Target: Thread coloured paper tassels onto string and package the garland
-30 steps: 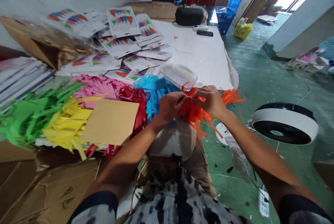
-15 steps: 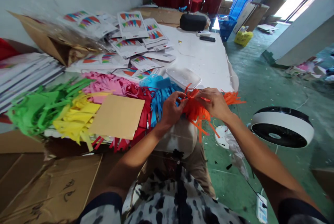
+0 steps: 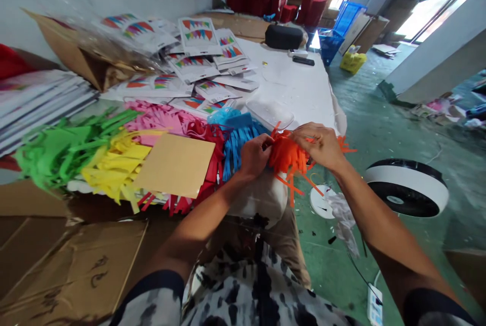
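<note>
A bunch of orange fringed strips [image 3: 287,156] hangs over the table's front edge between my hands. My left hand [image 3: 256,155] is closed, its thumb and fingers pinching the bunch's left side. At the upper right of the bunch, my right hand [image 3: 318,144] has its fingers bent and pinched together on the orange material; the exact spot is hidden by the fingers. Blue fringed strips [image 3: 237,144] lie just left of my left hand. Beyond the orange bunch sits a clear plastic tray [image 3: 270,113].
Red, pink [image 3: 159,113], yellow [image 3: 114,164] and green strips [image 3: 61,149] lie leftward, partly under a tan card [image 3: 176,164]. Printed bunting packets [image 3: 199,37] are piled behind. A black case [image 3: 283,36] stands at the back. Right, on the floor, is a white-and-black fan [image 3: 406,187].
My right hand has shifted slightly to the right and up along the orange strips. My left hand stays at their left side. The whole view has turned a little.
</note>
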Action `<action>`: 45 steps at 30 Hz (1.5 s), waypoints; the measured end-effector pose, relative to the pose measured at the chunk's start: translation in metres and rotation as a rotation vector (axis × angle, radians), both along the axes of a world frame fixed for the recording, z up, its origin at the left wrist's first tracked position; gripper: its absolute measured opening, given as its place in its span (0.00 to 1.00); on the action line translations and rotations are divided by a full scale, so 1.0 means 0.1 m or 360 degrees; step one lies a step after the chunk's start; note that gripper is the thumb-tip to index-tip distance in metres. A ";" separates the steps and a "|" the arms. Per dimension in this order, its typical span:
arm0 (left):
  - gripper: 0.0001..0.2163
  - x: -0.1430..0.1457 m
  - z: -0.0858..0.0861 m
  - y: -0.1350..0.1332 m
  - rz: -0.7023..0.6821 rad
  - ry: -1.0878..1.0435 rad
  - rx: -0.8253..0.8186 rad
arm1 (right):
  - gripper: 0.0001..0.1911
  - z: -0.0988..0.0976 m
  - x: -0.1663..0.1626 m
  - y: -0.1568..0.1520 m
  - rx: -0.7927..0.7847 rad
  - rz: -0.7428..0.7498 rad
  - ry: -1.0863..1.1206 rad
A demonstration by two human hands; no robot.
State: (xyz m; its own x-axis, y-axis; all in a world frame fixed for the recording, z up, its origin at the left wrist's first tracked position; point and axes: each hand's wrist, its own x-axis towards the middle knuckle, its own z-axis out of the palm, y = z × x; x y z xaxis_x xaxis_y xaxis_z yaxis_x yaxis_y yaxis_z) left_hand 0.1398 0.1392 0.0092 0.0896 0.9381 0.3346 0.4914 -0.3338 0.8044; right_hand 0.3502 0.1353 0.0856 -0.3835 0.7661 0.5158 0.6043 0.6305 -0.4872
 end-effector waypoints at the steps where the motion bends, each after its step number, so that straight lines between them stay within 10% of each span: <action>1: 0.05 -0.01 0.00 0.01 0.0002 0.0022 -0.0001 | 0.10 0.01 0.00 0.00 -0.0010 -0.0004 -0.0012; 34: 0.04 0.00 0.01 -0.12 -0.0132 -0.0254 0.0169 | 0.14 -0.15 0.01 0.03 0.0051 -0.0011 -0.0098; 45: 0.08 -0.03 0.01 0.03 0.0124 0.0451 -0.0113 | 0.13 0.10 0.09 0.07 0.0242 -0.0360 0.0333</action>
State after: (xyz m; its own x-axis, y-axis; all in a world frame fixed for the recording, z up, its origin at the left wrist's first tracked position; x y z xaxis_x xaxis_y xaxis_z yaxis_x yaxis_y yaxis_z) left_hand 0.1369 0.1426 0.0101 0.0968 0.9659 0.2401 0.7216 -0.2342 0.6515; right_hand 0.3593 0.1420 0.0959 -0.0865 0.7280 0.6801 0.6337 0.5670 -0.5263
